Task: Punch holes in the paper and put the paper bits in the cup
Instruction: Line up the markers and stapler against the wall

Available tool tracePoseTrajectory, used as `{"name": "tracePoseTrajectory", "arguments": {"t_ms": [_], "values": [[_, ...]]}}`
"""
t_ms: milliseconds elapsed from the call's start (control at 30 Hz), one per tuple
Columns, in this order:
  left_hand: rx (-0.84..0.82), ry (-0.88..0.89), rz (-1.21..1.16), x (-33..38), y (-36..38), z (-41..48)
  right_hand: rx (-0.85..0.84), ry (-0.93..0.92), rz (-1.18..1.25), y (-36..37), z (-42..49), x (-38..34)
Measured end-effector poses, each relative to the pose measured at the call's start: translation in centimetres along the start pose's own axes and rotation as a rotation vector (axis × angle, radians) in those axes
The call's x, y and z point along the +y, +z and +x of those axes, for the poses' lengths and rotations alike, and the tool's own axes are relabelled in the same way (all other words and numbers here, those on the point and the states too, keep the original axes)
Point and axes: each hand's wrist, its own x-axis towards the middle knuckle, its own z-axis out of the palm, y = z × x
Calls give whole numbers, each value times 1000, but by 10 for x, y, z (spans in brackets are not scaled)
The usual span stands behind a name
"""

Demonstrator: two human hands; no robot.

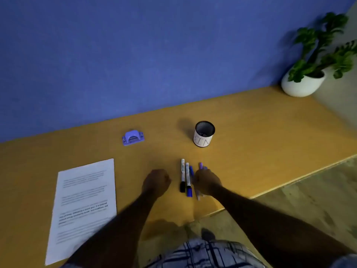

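Note:
A printed white paper sheet lies flat at the left of the wooden table. The purple hole punch sits beyond it near the blue wall. A black mesh cup with a white label stands upright at centre right. My left hand is curled into a fist, resting on the table with nothing in it. My right hand is closed around a purple pen, whose tip pokes out past the fingers.
Two markers and a blue pen lie side by side between my hands. A potted plant stands at the far right corner. The table's front edge runs diagonally on the right.

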Motion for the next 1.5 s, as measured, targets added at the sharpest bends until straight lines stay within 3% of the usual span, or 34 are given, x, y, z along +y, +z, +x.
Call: {"name": "tracePoseTrajectory", "arguments": {"t_ms": [100,267,533,733,1100,1200,1333,1500], "values": [[75,-60,-204,17,9,14,-29,31,-20,6,5,-1],[-32,-149,-195,43,23,31,-42,74,-16,11,13,-2],[-45,-240,-157,46,43,40,-46,41,-32,14,26,-6],[-65,-263,-231,43,45,39,-45,26,91,17,31,-9],[-52,-270,-137,36,47,47,-72,141,309,22,34,-16],[-60,-251,-247,30,47,48,-79,172,390,23,33,-14],[-73,-222,-564,23,36,47,-65,122,487,21,29,-10],[-143,-174,-888,20,17,40,44,66,810,7,27,-18]]}}
